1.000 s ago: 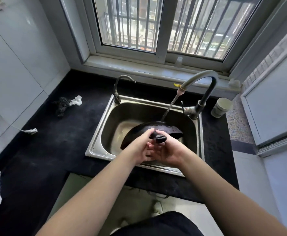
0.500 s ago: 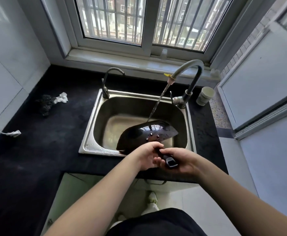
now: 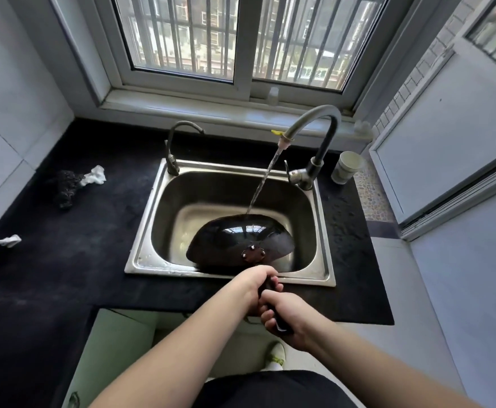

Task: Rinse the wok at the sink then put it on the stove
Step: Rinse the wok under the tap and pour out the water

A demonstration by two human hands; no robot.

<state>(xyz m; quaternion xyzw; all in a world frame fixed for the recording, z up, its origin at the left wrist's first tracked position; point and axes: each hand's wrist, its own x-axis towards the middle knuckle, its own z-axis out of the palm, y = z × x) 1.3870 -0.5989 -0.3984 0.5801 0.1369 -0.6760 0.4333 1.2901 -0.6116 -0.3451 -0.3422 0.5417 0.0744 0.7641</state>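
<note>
Rinsing: the wok (image 3: pixel 241 242) was held tilted inside the sink (image 3: pixel 229 269), under water from the faucet (image 3: pixel 314 125).
Hands: the handle was gripped by the left hand (image 3: pixel 258 287) and, nearer its end, the right hand (image 3: pixel 288 319).
Risk: a wet handle could be lost (splashing also likely).
Hidden: the stove was not shown; the handle was mostly covered.

Wok handle (image 3: pixel 279 320) mostly hidden under both hands; wok's (image 3: pixel 241 241) near rim behind sink edge (image 3: pixel 229 273).
</note>
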